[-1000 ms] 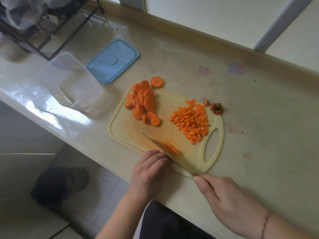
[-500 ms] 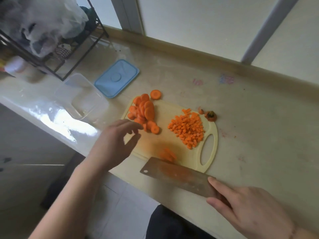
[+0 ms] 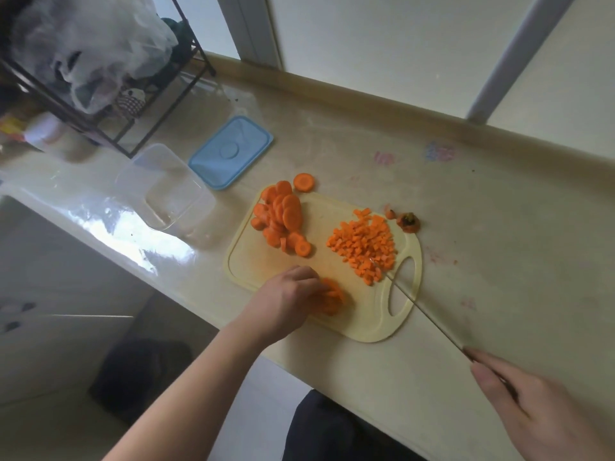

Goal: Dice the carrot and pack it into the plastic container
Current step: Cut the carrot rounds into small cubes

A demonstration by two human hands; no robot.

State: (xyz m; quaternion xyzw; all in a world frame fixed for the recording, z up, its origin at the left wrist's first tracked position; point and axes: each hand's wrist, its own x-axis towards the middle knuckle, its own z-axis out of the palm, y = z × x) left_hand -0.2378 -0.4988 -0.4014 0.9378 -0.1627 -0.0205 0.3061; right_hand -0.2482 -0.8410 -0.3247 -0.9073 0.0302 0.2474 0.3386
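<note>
A pale yellow cutting board (image 3: 253, 261) lies on the counter. A heap of carrot rounds (image 3: 281, 216) sits at its far left and a pile of diced carrot (image 3: 362, 244) at its right. My left hand (image 3: 286, 301) holds a small stack of carrot slices (image 3: 331, 296) at the board's near edge. My right hand (image 3: 532, 400) grips a knife (image 3: 419, 309) edge-on, its tip near the diced pile. The clear plastic container (image 3: 166, 191) stands left of the board, with nothing in it.
A blue lid (image 3: 231, 151) lies behind the container. One carrot round (image 3: 303, 182) and the carrot top (image 3: 408, 222) sit off the board on the counter. A black wire rack (image 3: 100, 94) with bags stands at the far left. The counter edge runs close by my body.
My left hand reached to the carrot rounds, then came back to the board's near edge with slices. The knife swung from flat near the board's front to edge-on at the right.
</note>
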